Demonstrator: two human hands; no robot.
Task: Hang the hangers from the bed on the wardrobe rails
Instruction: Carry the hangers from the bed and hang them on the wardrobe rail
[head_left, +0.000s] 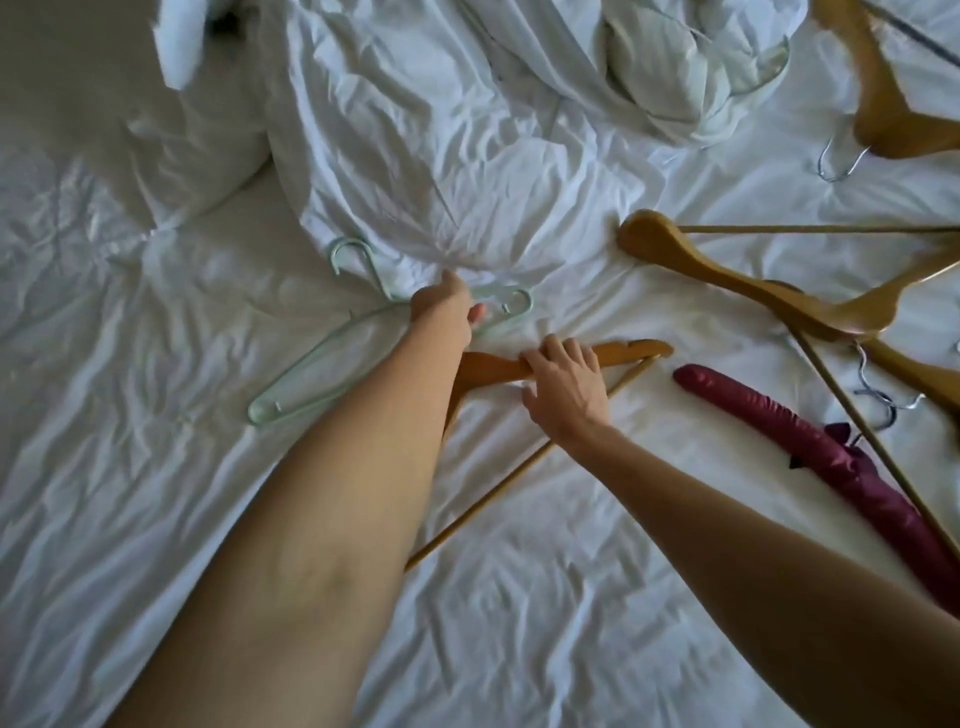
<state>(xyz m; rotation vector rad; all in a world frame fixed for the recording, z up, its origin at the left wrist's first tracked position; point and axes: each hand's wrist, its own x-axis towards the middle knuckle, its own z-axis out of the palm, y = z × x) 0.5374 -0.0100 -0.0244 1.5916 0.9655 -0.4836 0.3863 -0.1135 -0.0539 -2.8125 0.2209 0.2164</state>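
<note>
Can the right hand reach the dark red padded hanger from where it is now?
Probably yes. The right hand rests on a wooden hanger, and the dark red padded hanger lies just beside it on bare sheet.

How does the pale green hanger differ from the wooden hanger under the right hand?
The pale green hanger is thin plastic with a plastic hook; the wooden hanger is thick, brown, with a rod across its bottom. The left hand reaches the green one's neck; the right hand grips the wooden one's shoulder. Both lie flat on the white sheet.
</note>
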